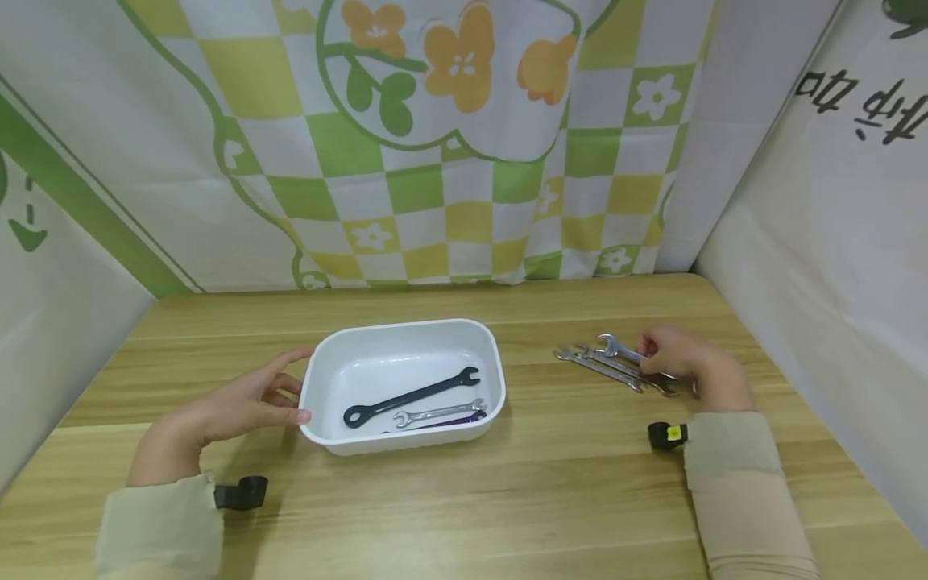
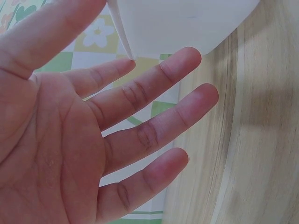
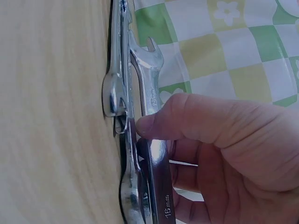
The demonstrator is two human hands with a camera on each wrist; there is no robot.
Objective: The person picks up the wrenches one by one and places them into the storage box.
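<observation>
- R hand point(image 1: 674, 354) pinches wrench point(image 3: 158, 154) mid-handle, 3 o'clock of tub point(image 1: 395, 354)
- L hand point(image 1: 242, 399), fingers spread, touches tub at 9 o'clock
- wrench prob. stiff, heavyish, slick metal; best hold mid-handle

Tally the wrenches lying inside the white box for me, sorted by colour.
Black wrench: 1
Silver wrench: 1
Purple wrench, partly hidden by the rim: 1
Total in the white box: 3
</observation>
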